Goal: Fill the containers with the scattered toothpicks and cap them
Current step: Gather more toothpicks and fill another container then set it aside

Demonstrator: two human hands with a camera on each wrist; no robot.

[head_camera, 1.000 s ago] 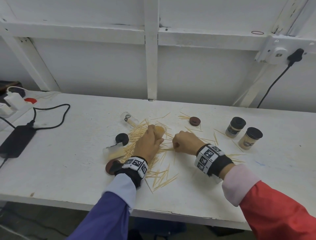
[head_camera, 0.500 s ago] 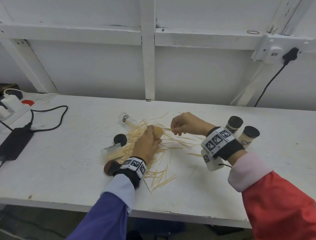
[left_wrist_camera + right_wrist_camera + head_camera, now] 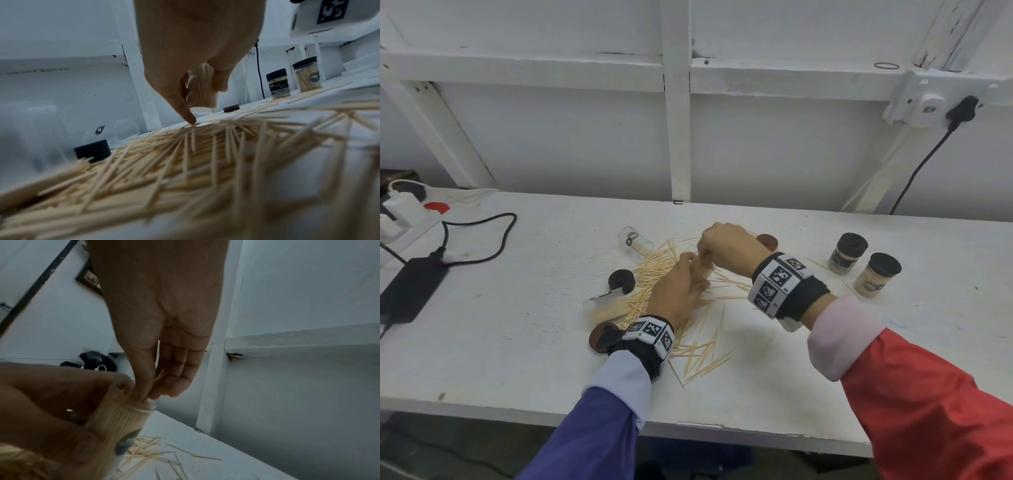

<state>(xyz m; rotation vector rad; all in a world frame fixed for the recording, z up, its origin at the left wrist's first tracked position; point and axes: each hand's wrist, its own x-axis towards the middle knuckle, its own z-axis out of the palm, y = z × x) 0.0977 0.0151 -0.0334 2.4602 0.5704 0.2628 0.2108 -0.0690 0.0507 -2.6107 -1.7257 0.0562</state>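
Left hand [image 3: 678, 291] grips the nearly full container [image 3: 123, 417] upright; right hand [image 3: 729, 246] pinches toothpicks [image 3: 161, 374] above it. Recommend feeding them vertically, unforced.

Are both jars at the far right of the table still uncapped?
No: both jars stand upright with black caps on, toothpicks inside.

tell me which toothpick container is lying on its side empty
The clear container at the far left edge of the toothpick pile; the two on the right stand capped and full.
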